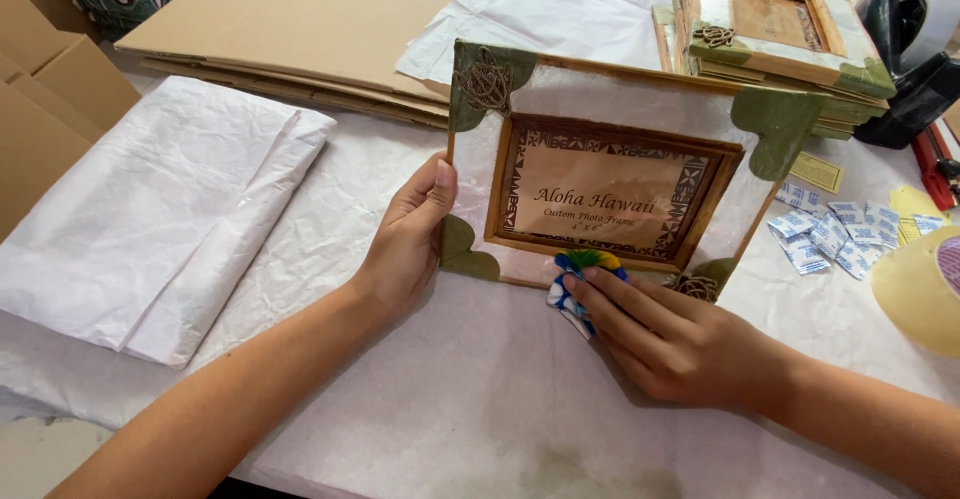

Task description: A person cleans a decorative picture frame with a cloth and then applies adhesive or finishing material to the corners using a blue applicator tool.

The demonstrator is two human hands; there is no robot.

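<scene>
A wooden photo frame [600, 109] with a pale shell-like face, green corner pieces and small metal turtle ornaments stands tilted up on white paper. My left hand [410, 239] grips its left edge, thumb on the front. My right hand [670, 344] presses a small blue, white, yellow and green cloth [575, 279] against the frame's bottom edge. The inner window holds a tan printed insert card.
A stack of similar frames [780, 39] sits at the back right. Flattened cardboard [300, 29] lies at the back, folded white paper [150, 219] at left. Several small white sachets [830, 234], a tape roll [925, 294] and a black tape dispenser [915, 49] lie at right.
</scene>
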